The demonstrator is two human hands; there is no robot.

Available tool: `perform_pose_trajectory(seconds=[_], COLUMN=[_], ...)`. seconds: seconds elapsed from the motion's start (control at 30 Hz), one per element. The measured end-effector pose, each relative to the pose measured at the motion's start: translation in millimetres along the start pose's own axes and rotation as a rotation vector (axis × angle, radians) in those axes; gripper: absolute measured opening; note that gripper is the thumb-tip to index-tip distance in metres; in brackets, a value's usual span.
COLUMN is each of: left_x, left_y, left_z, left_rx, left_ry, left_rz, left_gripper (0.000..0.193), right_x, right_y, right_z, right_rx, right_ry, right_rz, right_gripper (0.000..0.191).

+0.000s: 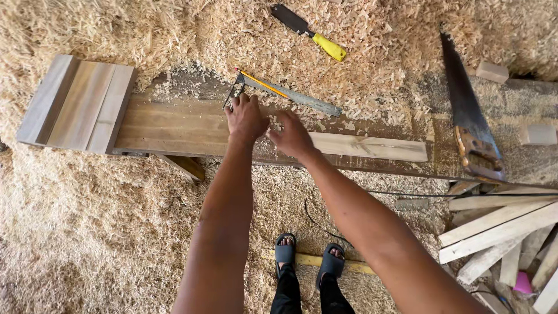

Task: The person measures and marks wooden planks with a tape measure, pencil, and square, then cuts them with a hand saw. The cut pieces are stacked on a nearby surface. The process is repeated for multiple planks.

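Left hand flat, fingers spread, pressing try square stock onto plank. Right hand loosely curled on plank just right, holding nothing visible. Yellow pencil lies along square's blade, far side. Handsaw right.

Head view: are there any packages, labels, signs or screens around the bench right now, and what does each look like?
None in view: no package, label, sign or screen. Only bare wood, shavings and hand tools lie around the left hand and right hand.
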State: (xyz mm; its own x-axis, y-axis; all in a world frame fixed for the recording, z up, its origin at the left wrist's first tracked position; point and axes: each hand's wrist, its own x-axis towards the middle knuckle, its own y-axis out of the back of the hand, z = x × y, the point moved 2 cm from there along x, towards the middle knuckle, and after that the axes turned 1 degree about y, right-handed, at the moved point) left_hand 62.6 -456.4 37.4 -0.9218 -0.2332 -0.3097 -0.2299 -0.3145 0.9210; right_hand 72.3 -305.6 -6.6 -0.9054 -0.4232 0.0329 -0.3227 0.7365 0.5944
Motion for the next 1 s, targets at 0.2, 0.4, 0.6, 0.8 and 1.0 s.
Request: perform_pose_trajectory(seconds=[0.2,0.4,0.6,0.8,1.0], left_x=[4,8,10,-3,-14], left_y=[-7,-9,-15,-24,-31], left_z=[2,-6,-8,16,56], left_rx=[0.108,-0.128,-0.567,-1.099,-1.068], left_ry=[0.022,0.083,0.095,0.281,0.286], left_rz=[0.028,0.078,0.158,0.127,-0.072], left_gripper=[0.070,0.058,0.043,0.032,0.031], right_x=[9,11,11,0,-20], right_y=[-25,-30,-26,1,35], right_z=[-12,-21,-33,-18,0], right_rx=[0.050,0.059,0.127,0.190,0.087], right_ry=[0.190,0.191,0.144,0.076,0.077], right_rz=[0.100,0.149,0.264,0.343,0.221], right_gripper=[0.058,0.065,0.069,0.046,0.025])
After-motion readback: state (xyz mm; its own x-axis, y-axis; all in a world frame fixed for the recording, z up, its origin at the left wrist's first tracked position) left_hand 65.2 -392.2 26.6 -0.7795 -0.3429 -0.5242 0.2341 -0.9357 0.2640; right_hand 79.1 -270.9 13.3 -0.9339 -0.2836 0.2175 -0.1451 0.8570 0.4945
